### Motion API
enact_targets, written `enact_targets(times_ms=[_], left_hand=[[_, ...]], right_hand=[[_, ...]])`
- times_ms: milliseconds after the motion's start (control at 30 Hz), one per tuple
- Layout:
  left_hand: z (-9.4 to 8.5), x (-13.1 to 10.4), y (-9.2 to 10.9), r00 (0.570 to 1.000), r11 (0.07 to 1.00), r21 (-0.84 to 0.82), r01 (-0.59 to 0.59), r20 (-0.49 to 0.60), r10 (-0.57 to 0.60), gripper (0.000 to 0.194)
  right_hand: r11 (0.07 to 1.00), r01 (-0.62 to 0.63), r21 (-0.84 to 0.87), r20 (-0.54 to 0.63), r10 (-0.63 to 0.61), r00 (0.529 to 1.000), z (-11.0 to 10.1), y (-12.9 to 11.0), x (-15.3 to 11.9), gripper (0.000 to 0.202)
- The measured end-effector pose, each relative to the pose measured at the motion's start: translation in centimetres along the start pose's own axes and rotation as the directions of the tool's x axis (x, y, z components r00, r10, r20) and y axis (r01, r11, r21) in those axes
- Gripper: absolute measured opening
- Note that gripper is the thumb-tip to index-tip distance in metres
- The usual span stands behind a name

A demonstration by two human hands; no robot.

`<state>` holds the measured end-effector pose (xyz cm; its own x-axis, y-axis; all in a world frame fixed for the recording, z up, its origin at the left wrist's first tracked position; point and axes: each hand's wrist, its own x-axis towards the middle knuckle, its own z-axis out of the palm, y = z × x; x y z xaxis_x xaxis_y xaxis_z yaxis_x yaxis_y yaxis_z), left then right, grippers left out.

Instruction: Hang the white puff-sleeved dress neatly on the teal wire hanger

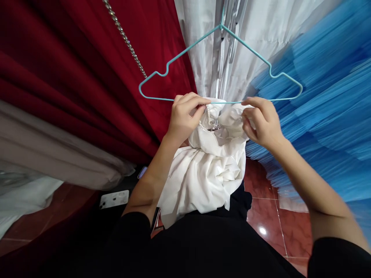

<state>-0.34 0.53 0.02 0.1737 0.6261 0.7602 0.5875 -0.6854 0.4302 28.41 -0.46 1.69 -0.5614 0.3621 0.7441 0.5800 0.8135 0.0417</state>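
Observation:
A white dress (203,173) with pearl trim along its neckline hangs in front of me, its skirt gathered toward my lap. Above it is a light-blue wire hanger (246,43), whose bottom bar runs across the top edge of the dress. My left hand (185,116) pinches the dress's top edge at the bar, thumb and fingers closed on the fabric. On the other side, my right hand (262,121) has its fingers bent and closed on the dress's top right edge, with the index finger at the bar. The fabric between the right fingertips is partly hidden.
Red fabric (130,85) hangs at the left with a beaded strand (126,40). Blue tulle (327,112) fills the right side. Behind the hanger stands a metal rail (222,65) before white curtains (197,34). A white phone (114,199) lies low at the left, above red floor tiles (266,212).

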Motion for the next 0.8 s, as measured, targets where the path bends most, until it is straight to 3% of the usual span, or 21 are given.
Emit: enact_targets(times_ms=[100, 200, 333, 400, 500, 567, 667, 733, 800], left_hand=[[0.7, -0.2, 0.2, 1.000, 0.999, 0.037, -0.007, -0.028, 0.008, 0.020], [1.3, -0.3, 0.0, 0.998, 0.996, 0.082, -0.021, -0.053, 0.025, 0.016], [1.9, -1.2, 0.3, 0.996, 0.997, 0.057, -0.053, -0.064, 0.056, 0.017], [2.0, -2.2, 0.7, 0.985, 0.997, 0.045, -0.066, -0.158, 0.072, 0.019], [1.7, -4.4, 0.4, 0.924, 0.999, 0.034, -0.006, -0.382, 0.019, 0.019], [1.2, -5.7, -0.8, 0.880, 0.990, 0.011, 0.139, -0.460, -0.118, 0.020], [-0.7, -6.5, -3.7, 0.775, 0.934, -0.031, 0.355, -0.549, -0.313, 0.016], [-2.7, -6.0, -5.6, 0.716, 0.938, -0.046, 0.344, -0.634, -0.294, 0.014], [-5.0, -4.9, -7.0, 0.713, 0.969, -0.032, 0.245, -0.671, -0.202, 0.015]], right_hand=[[0.989, -0.117, 0.089, -0.053, 0.122, 0.991, 3.9, -1.1, 1.8, 0.019], [0.950, -0.266, 0.161, -0.124, 0.287, 0.950, 6.6, -1.9, 2.4, 0.020], [0.905, -0.377, 0.197, -0.219, 0.415, 0.883, 7.2, -2.5, 2.1, 0.025], [0.895, -0.401, 0.194, -0.207, 0.437, 0.876, 6.7, -2.7, 1.9, 0.027], [0.898, -0.403, 0.176, -0.181, 0.432, 0.883, 6.1, -2.8, 1.8, 0.028], [0.909, -0.381, 0.167, -0.182, 0.408, 0.894, 6.1, -2.7, 1.9, 0.028], [0.925, -0.342, 0.166, -0.179, 0.369, 0.912, 6.3, -2.3, 1.9, 0.026], [0.928, -0.333, 0.166, -0.170, 0.360, 0.917, 6.5, -2.0, 1.8, 0.025], [0.933, -0.321, 0.162, -0.176, 0.347, 0.921, 6.5, -1.7, 1.7, 0.024]])
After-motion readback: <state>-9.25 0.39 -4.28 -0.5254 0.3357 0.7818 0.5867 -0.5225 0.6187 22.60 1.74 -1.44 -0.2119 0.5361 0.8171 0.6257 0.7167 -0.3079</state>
